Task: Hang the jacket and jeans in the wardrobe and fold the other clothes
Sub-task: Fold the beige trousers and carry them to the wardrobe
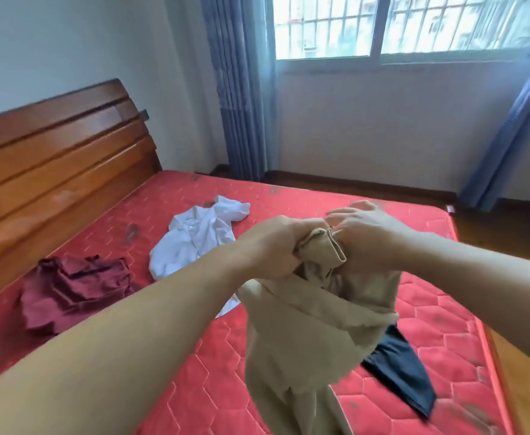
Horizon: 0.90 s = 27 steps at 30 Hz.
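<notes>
A beige garment (307,334) hangs in the air over the red mattress (169,365). My left hand (273,246) grips its bunched top edge, and my right hand (367,233) pinches the same edge right beside it. Its lower part drapes down past the frame's bottom. On the mattress lie a crumpled white shirt (194,240), a dark red garment (75,287) at the left and a dark navy garment (398,368), partly hidden behind the beige cloth.
A wooden headboard (53,171) runs along the left. Blue curtains (238,89) flank a barred window (411,23) at the back. Dark wooden floor (492,218) shows beyond the bed's far right corner.
</notes>
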Each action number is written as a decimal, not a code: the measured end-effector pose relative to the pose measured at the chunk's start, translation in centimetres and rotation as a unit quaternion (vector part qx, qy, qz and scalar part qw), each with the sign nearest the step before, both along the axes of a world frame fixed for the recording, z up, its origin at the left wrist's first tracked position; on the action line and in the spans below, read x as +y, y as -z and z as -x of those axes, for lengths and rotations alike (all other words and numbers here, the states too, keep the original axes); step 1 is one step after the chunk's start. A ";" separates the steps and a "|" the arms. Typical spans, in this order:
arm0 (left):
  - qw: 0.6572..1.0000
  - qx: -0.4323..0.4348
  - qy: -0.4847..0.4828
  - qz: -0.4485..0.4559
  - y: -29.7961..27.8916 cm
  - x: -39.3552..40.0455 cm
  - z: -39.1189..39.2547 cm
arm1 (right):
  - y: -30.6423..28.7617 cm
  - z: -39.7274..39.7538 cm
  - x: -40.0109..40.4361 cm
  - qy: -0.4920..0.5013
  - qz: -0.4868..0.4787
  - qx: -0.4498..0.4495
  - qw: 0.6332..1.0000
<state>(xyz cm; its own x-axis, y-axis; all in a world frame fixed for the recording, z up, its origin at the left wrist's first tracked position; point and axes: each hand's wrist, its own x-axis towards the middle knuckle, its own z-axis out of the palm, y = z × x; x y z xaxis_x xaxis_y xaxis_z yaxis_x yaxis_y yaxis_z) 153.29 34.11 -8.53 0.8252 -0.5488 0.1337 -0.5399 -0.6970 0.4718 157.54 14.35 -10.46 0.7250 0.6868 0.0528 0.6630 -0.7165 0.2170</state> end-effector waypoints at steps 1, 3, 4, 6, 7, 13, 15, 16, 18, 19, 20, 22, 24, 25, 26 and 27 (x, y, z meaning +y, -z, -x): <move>0.999 -0.028 -0.010 -0.022 -1.4 0.3 -0.2 | -1.5 -0.1 -0.3 0.015 -0.014 -0.010 1.000; 0.997 -0.060 -0.045 -0.035 -3.7 1.2 -0.6 | -4.3 -0.2 -1.6 0.057 -0.068 -0.008 0.996; 0.995 -0.063 -0.066 -0.027 -4.7 1.6 -0.7 | -5.4 0.0 -2.2 0.077 -0.093 -0.006 0.993; 0.993 -0.062 -0.103 0.003 -6.6 2.4 -0.6 | -7.3 1.0 -3.1 0.097 -0.130 -0.008 0.987; 0.991 -0.061 -0.118 0.009 -7.6 2.7 -0.5 | -8.0 1.8 -3.2 0.094 -0.143 -0.012 0.985; 0.991 0.044 -0.122 0.023 -8.8 4.6 -0.1 | -8.8 9.0 -1.6 0.016 -0.172 -0.062 0.983; 0.991 0.054 -0.108 0.058 -8.1 5.2 0.0 | -7.9 10.4 -0.9 0.029 -0.214 -0.001 0.976; 0.990 0.039 -0.101 0.089 -7.9 5.3 0.1 | -7.1 10.9 -0.5 0.048 -0.261 0.048 0.963; 0.984 0.010 -0.078 0.160 -7.9 4.9 0.7 | -5.9 11.4 0.7 0.124 -0.354 0.102 0.922; 0.980 0.001 -0.066 0.187 -8.0 4.6 1.0 | -5.6 11.6 1.3 0.178 -0.383 0.128 0.898; 0.978 -0.009 -0.056 0.201 -8.1 4.3 1.3 | -5.6 12.0 1.9 0.225 -0.411 0.178 0.866; 0.976 -0.036 -0.041 0.209 -8.6 4.0 1.7 | -5.2 12.5 2.9 0.251 -0.427 0.301 0.815; 0.977 -0.047 -0.026 0.208 -9.2 4.4 1.9 | -4.5 13.0 4.0 0.247 -0.357 0.374 0.820; 0.977 -0.050 -0.020 0.207 -9.5 4.8 1.9 | -4.1 13.2 4.5 0.258 -0.301 0.389 0.832; 0.978 -0.054 -0.018 0.201 -9.7 5.3 1.9 | -3.7 13.3 4.7 0.272 -0.259 0.399 0.836; 0.978 -0.060 -0.018 0.197 -9.9 5.7 1.8 | -3.2 13.3 4.8 0.289 -0.242 0.403 0.834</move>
<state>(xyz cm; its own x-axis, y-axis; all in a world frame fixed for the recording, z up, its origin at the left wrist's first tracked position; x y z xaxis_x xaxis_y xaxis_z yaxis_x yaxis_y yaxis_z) 151.45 39.79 1.38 0.8086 -0.4061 0.4257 -0.5861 -0.4935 0.6426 144.19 19.17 -7.29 0.8613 0.2492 -0.4427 -0.0340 -0.8412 -0.5397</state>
